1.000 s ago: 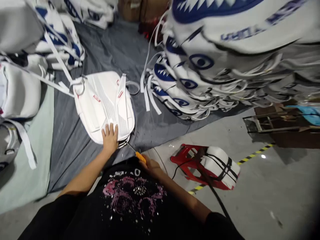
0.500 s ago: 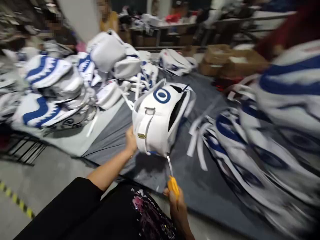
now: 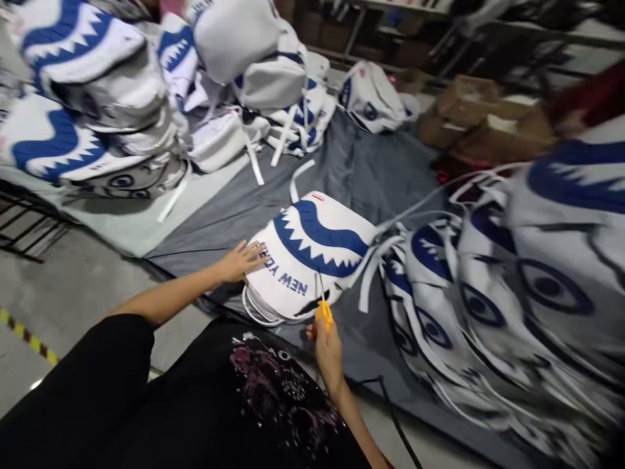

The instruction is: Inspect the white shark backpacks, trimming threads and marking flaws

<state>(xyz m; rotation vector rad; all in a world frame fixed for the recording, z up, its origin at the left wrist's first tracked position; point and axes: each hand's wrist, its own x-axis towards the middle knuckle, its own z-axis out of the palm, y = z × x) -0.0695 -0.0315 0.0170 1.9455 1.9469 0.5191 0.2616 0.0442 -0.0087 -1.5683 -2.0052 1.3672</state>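
A white backpack (image 3: 258, 286) lies on the grey-covered table, a blue wavy band with white teeth across its front. Blue "NEW YORK" lettering on it reads upside down from here. My left hand (image 3: 244, 260) rests on the bag's left edge, fingers spread. In my right hand (image 3: 328, 345) is a yellow-handled tool (image 3: 324, 313), my fingers wrapped round its handle. Its thin metal end points away from me over the bag's near right part; whether it touches the fabric I cannot tell. A loose white strap (image 3: 299, 176) sticks up behind the bag.
Stacked white-and-blue backpacks (image 3: 88, 58) stand at the left. More bags with eye prints (image 3: 493, 306) lean in a row at the right, close to my right arm. Cardboard boxes (image 3: 461, 111) sit at the back right. A black cable (image 3: 398, 417) hangs by the near edge.
The backpack, held up by my left hand before, now lies on the table with its toothed front upward. My left hand has let go of its grip and lies flat; my right hand keeps the tool.
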